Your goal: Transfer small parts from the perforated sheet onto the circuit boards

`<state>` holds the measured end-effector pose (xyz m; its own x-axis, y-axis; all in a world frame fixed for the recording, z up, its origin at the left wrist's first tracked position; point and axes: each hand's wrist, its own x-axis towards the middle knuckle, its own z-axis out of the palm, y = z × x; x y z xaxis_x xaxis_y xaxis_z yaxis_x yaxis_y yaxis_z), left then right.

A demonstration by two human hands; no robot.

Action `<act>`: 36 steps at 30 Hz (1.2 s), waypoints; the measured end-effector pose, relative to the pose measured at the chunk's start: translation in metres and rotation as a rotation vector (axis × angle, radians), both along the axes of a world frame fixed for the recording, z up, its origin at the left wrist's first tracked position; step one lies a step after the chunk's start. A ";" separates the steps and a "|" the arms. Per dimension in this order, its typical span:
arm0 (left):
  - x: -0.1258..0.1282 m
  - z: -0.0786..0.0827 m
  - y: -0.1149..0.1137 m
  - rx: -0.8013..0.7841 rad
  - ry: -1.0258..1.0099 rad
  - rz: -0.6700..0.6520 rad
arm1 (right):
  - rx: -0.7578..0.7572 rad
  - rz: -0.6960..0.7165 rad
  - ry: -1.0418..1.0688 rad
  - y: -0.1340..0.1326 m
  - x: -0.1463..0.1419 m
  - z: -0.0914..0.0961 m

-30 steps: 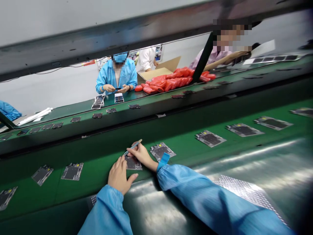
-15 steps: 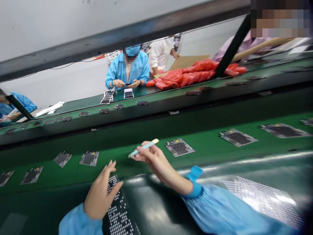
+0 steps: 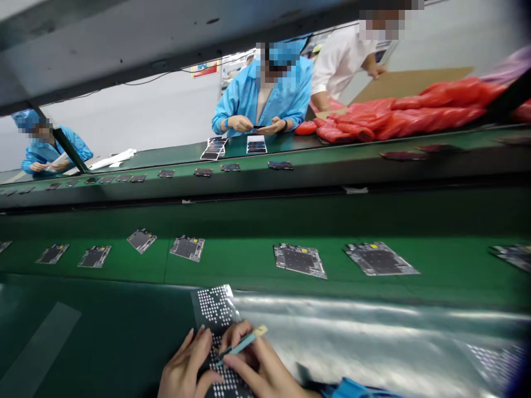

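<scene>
Slim pale-blue pick with a cream end (image 3: pixel 244 342) sits pinched in the right hand (image 3: pixel 257 367), the fingers closed narrowly around it and its tip pointing down-left onto a black sheet punched with rows of white dots (image 3: pixel 215 307). That sheet lies at lower centre of the frame and runs off the bottom edge. Left hand (image 3: pixel 186 367) lies over the sheet's lower part, fingers loosely spread and holding nothing, just beside the pick's tip. Both forearms are cut off by the bottom edge, with only a blue sleeve (image 3: pixel 352 388) showing at lower right. Dark green bench (image 3: pixel 103 337) stretches left of the hands; shiny silver film (image 3: pixel 365 326) lies to their right. Above, a green conveyor belt (image 3: pixel 249 271) carries a row of grey circuit panels (image 3: pixel 298 261), well apart from the hands.
</scene>
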<state>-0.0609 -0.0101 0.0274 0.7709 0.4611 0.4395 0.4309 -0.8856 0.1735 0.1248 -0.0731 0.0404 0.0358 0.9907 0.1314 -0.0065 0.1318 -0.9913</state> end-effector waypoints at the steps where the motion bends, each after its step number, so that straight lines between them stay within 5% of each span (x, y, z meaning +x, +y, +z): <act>1: 0.001 0.001 -0.001 0.008 0.004 0.000 | 0.024 -0.006 -0.040 -0.001 0.001 -0.001; 13: 0.003 0.004 -0.002 0.097 0.024 0.018 | 0.064 -0.030 -0.141 -0.004 -0.001 -0.009; 18: -0.001 -0.001 -0.007 0.072 0.032 0.012 | 0.037 -0.117 0.149 0.003 -0.002 0.000; 21: -0.005 -0.002 -0.005 0.017 0.017 0.035 | 0.024 -0.216 0.340 0.033 0.014 0.021; 25: 0.014 0.011 0.028 -0.087 0.020 0.204 | -0.001 -0.433 0.415 0.109 0.045 0.039; 29: 0.059 0.023 0.091 -0.123 0.105 0.291 | -0.027 -0.510 0.373 0.180 0.057 0.023; 32: 0.086 0.022 0.129 -0.132 0.176 0.241 | -0.050 -0.579 0.318 0.203 0.057 0.003; 36: 0.099 0.015 0.146 -0.144 0.200 0.188 | -0.058 -0.630 0.252 0.204 0.060 -0.012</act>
<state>0.0382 0.1357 0.0426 0.7307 0.6504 0.2075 0.6230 -0.7596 0.1869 0.1851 0.1305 0.0288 0.6307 0.7760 -0.0094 -0.1773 0.1323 -0.9752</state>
